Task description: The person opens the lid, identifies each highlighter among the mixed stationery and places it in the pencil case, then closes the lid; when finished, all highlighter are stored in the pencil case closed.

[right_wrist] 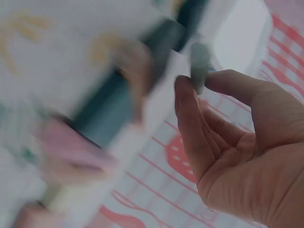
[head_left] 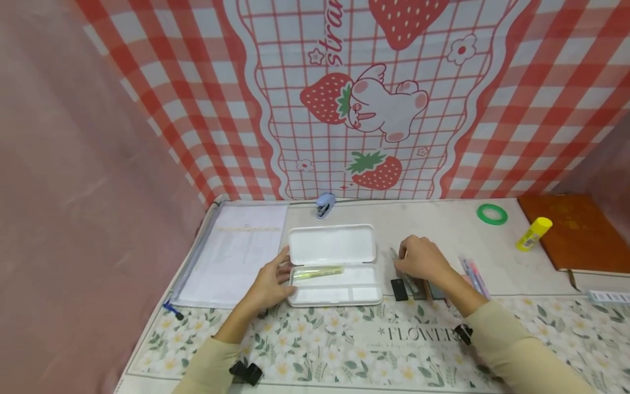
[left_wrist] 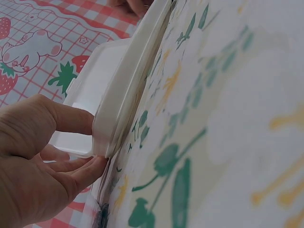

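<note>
A white pencil case lies open on the table with its lid tipped back. Inside its larger compartment is a yellow-green pen. My left hand holds the case's left end; in the left wrist view, thumb and fingers bracket the end wall. Right of the case, my right hand pinches a slim grey-green stick between thumb and fingertips; its exact kind I cannot tell. Beneath that hand lies a row of small items, among them a black block and a teal piece, partly hidden by the forearm.
Purple and pink pens lie beyond the right wrist. A yellow glue stick, green tape ring and brown notebook are at the right. Behind the case sits a blue stapler; papers lie at the left.
</note>
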Motion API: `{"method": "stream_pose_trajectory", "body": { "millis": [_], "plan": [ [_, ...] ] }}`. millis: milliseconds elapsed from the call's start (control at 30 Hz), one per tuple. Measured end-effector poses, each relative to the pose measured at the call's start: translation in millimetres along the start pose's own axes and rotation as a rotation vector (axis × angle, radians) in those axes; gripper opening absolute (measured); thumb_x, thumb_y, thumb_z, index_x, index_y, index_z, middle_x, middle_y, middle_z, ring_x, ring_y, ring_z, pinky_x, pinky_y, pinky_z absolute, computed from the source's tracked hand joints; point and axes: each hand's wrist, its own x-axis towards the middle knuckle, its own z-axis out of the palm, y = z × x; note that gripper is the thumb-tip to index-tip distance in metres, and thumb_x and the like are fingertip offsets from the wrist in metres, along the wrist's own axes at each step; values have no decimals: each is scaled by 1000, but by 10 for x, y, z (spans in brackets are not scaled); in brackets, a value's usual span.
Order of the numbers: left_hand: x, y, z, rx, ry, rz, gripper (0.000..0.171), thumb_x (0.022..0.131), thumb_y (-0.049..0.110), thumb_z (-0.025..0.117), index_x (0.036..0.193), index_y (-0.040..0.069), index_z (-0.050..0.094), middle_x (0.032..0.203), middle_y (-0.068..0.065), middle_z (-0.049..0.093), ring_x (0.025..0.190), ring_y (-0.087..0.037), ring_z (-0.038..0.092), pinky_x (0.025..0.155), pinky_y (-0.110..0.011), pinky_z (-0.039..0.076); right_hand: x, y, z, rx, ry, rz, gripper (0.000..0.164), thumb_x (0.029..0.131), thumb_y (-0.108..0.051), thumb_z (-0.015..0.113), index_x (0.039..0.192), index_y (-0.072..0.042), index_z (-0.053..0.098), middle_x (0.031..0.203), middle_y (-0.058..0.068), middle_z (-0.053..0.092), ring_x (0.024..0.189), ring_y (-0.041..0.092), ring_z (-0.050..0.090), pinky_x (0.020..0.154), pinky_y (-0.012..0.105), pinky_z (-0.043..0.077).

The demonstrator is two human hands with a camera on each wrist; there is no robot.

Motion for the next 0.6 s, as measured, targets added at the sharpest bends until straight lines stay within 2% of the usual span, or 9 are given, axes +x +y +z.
{"method": "stream_pose_trajectory", "body": {
  "millis": [133, 333, 467, 600],
  "plan": [
    [2, -4, -2, 10, 4, 2, 99, 71, -13, 69, 151, 7, 15, 143, -18, 38, 120, -34, 52, 98, -28, 50, 11, -81, -238, 10, 20, -50, 10, 80, -16, 67, 77, -6, 67, 61, 2, 60, 47, 14, 49, 40, 25, 39],
    [-2, -10, -11, 11, 4, -4, 99, 71, -13, 69, 151, 7, 16, 144, -18, 38, 121, -33, 52, 98, -28, 50, 30, -192, -507, -38, 11, -107, 13, 83, -18, 67, 88, -5, 69, 71, 4, 64, 50, 13, 51, 43, 26, 41],
    [4, -9, -9, 5, 3, -8, 100, 70, -14, 70, 151, 8, 15, 143, -18, 38, 120, -33, 52, 98, -28, 50, 50, -269, -571, -63, -5, -134, 16, 84, -18, 66, 92, -5, 70, 72, 4, 64, 49, 12, 51, 44, 26, 41],
    [6, -2, 6, -3, 0, -16, 100, 70, -15, 69, 151, 9, 15, 143, -18, 38, 120, -33, 52, 98, -29, 51, 93, -438, -551, -63, -31, -204, 15, 82, -18, 68, 92, -7, 70, 68, 0, 62, 51, 12, 50, 45, 24, 41]
  ]
}}
